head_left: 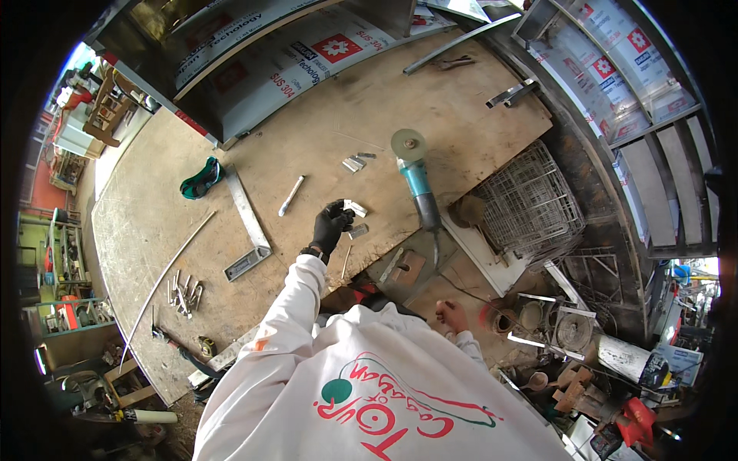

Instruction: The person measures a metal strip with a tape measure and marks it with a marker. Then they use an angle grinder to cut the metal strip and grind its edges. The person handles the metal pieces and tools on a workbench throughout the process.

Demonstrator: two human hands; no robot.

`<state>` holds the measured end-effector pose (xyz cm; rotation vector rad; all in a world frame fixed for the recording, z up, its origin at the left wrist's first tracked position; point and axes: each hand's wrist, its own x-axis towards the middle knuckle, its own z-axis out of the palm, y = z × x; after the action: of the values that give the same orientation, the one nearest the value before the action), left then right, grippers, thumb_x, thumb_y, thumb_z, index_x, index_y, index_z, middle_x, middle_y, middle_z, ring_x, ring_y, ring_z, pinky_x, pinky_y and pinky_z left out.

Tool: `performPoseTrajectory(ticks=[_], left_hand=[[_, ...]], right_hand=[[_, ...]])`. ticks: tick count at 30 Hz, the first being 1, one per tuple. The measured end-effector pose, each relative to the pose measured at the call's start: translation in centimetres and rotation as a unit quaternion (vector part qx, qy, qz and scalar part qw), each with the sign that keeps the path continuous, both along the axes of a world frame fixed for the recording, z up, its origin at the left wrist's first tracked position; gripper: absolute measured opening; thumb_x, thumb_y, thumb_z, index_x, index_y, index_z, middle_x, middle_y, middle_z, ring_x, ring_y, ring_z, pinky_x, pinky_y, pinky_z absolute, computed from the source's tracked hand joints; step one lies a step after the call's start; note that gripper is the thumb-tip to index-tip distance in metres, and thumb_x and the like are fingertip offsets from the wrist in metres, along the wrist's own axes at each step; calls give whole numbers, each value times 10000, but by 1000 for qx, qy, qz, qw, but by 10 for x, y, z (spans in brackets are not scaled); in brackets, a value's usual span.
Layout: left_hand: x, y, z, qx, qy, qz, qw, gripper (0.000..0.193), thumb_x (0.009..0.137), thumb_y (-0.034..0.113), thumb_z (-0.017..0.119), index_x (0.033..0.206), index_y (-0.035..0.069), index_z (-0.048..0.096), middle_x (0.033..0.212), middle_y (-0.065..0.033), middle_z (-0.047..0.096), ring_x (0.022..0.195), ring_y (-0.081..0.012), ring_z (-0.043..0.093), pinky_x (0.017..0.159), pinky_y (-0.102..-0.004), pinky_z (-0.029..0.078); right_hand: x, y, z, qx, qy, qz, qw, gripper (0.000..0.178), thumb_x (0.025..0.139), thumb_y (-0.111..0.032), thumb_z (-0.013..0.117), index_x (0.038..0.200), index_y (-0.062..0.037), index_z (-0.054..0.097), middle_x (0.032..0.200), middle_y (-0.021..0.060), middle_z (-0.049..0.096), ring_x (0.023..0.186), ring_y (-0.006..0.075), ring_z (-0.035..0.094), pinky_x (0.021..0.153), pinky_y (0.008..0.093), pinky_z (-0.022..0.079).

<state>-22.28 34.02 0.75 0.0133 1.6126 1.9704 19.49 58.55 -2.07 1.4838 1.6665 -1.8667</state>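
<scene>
My left hand (332, 229), in a black glove, pinches a small pale metal piece (356, 207) above the wooden board. Just below its fingers lies another small flat metal piece (359, 230). My bare right hand (452, 313) hangs low by the board's near edge, fingers curled, with no object showing in it. A teal angle grinder (417, 183) rests right of the left hand, its disc pointing away. Beyond the glove are several small metal pieces (354, 163). To the left lie a white marker-like stick (291, 195) and a steel square (247, 215).
Green-strapped goggles (201, 179) and several short metal rods (184, 295) lie on the left of the board (307, 131). A film-covered steel cabinet (277, 73) stands at the far side. Wire racks (526, 203) and the grinder's cord (437, 250) are at right.
</scene>
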Motion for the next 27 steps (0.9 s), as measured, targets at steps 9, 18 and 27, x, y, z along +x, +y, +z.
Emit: performPoseTrajectory(ticks=[9, 18, 27], left_hand=[[29, -5, 22, -367, 312, -130, 867, 408, 863, 368, 849, 1166, 108, 764, 1066, -169, 772, 984, -360, 756, 878, -479, 595], [42, 15, 15, -477, 441, -172, 740, 207, 907, 299, 731, 1042, 167, 815, 990, -156, 725, 936, -392, 720, 795, -550, 567], [10, 19, -1, -108, 87, -45, 989, 219, 964, 184, 624, 1122, 69, 722, 986, -139, 742, 850, -309, 729, 767, -453, 601]], right_hand=[[-89, -11, 11, 27, 52, 84, 995, 273, 979, -280, 749, 1021, -13, 712, 789, 40, 688, 654, 132, 639, 611, 302, 528], [-60, -9, 15, 49, 10, 117, 992, 331, 963, -308, 756, 1004, 16, 702, 807, 67, 702, 672, 152, 663, 647, 328, 554], [-5, -11, 7, 12, -7, 30, 999, 358, 959, -336, 787, 1036, 6, 712, 883, 94, 726, 737, 191, 704, 642, 344, 568]])
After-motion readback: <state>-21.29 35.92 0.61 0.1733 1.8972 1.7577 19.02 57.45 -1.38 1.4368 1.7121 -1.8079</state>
